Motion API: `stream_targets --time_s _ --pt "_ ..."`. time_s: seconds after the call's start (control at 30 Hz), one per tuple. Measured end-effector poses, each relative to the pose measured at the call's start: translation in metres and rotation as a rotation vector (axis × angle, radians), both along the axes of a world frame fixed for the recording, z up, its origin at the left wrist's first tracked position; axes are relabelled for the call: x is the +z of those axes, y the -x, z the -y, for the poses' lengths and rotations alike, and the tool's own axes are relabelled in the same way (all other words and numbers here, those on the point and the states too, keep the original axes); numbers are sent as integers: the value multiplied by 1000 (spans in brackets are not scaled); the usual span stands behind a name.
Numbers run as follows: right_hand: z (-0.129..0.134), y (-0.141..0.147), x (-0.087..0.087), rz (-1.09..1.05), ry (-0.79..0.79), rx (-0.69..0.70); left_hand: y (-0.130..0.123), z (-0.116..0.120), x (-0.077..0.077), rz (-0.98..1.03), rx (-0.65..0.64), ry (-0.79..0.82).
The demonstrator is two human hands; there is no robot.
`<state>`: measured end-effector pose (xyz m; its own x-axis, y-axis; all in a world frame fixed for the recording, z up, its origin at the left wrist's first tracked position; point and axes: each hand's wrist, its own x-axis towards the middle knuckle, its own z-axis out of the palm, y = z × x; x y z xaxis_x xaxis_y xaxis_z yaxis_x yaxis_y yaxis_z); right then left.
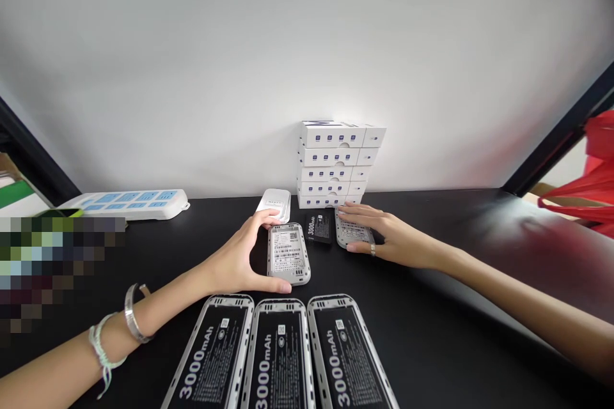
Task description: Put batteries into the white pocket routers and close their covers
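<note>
My left hand (242,255) spans a white pocket device (288,254) with barcode labels on its exposed back, fingertips at its upper left and thumb along its lower edge. My right hand (384,236) grips a second labelled device (352,231), its fingers across the top. Between them lies a black 3000mAh battery (319,227). A white back cover (274,204) sits just past my left fingertips. Nearer me, several devices (281,358) lie side by side, each with a black 3000mAh battery fitted.
A stack of white boxes (333,163) stands against the white wall. A white power strip with blue panels (127,204) lies at the back left of the black table (432,281). A pixelated patch covers the left edge. A red bag (582,185) hangs at right.
</note>
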<state>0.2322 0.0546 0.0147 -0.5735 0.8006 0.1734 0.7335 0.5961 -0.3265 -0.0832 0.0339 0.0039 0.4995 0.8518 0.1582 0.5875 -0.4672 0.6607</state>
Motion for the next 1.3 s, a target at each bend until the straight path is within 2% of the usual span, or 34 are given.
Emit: stream_targets --time_s 0.07,0.13,0.23,0.4,0.5,0.6,0.77,0.9,1.0,1.13,1.2,1.3 --pt "5 12 3 -54 -101 39 0 0 1 8 -8 -13" --pt "12 31 10 -62 -144 136 -1 0 2 25 -23 -24" --pt "17 60 19 11 -107 262 0 0 3 66 -39 -17" --pt "9 83 17 31 -51 275 2 -3 3 122 -52 30" --pt "10 77 16 -47 -72 265 3 -5 4 218 -38 85" --pt "14 53 19 -110 -79 172 3 -5 7 266 4 113" --pt "12 -9 10 -122 -49 -114 -1 -2 15 146 -37 118" --pt "5 -33 -2 -95 40 -180 -3 -1 17 124 -30 102" --pt "8 -30 2 -48 92 -166 -4 -2 15 94 -12 75" --pt "30 -12 24 -64 -16 -95 -4 -4 15 43 -12 56" --pt "50 3 35 -78 -14 -3 -6 -3 16 14 -36 65" --pt "81 25 43 -34 108 191 -12 -2 18 1 -120 119"
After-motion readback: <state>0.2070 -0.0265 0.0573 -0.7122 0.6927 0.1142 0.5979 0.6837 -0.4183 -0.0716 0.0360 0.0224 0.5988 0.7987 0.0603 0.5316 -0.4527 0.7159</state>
